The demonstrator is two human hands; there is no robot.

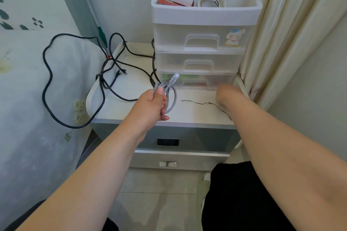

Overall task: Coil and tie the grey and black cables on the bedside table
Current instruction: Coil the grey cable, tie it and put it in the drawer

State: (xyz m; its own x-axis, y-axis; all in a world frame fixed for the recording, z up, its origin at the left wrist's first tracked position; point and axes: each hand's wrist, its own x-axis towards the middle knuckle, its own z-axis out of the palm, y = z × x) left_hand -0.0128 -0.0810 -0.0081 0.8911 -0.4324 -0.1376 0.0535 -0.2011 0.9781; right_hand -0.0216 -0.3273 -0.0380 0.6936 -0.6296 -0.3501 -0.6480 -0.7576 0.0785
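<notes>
Head camera looks down, close over bedside table point(187, 116).

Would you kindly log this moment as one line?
left hand: holds coiled grey cable | right hand: near black tie | black cable: loose

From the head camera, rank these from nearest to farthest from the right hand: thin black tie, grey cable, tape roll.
1. Thin black tie, on the tabletop just left of the right hand.
2. Grey cable, coiled in the left hand.
3. Tape roll, up in the organiser's top tray.
</notes>
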